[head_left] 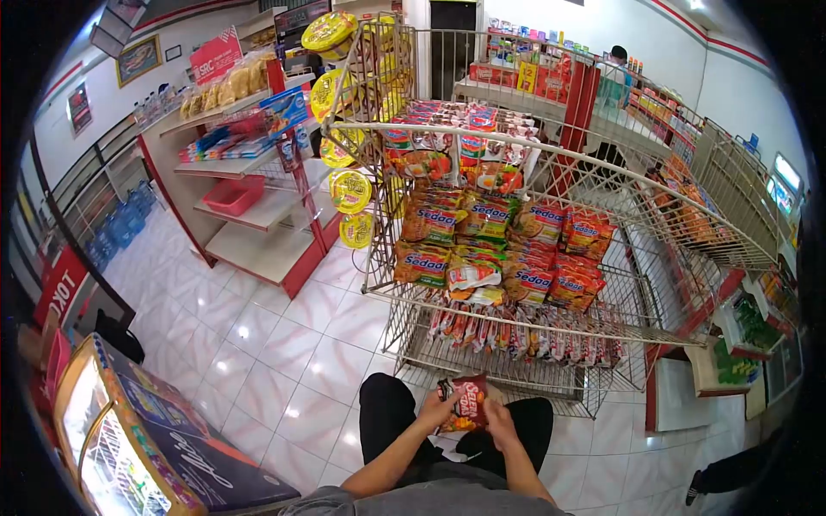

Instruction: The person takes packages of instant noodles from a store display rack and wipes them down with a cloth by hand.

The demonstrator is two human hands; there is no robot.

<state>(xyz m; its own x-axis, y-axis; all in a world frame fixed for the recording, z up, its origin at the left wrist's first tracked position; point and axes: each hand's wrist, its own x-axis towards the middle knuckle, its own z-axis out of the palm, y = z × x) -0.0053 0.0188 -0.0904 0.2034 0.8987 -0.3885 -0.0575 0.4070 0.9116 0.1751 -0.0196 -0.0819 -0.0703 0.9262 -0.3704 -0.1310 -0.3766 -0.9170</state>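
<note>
Both hands are closed on a dark red instant noodle packet held above my lap. My left hand grips its left edge, and my right hand has the right edge. Large pale lettering shows on the packet's front, too blurred to read fully. Just beyond it stands a wire rack. Its lower level carries a row of packets standing on edge. Higher up are stacked orange and green noodle packets, with white and red packets at the top.
Yellow round cups hang along the rack's left side. A shelf unit with a pink basket stands left. A lit display case is at lower left. Another person's foot shows at lower right; someone else stands behind the counter.
</note>
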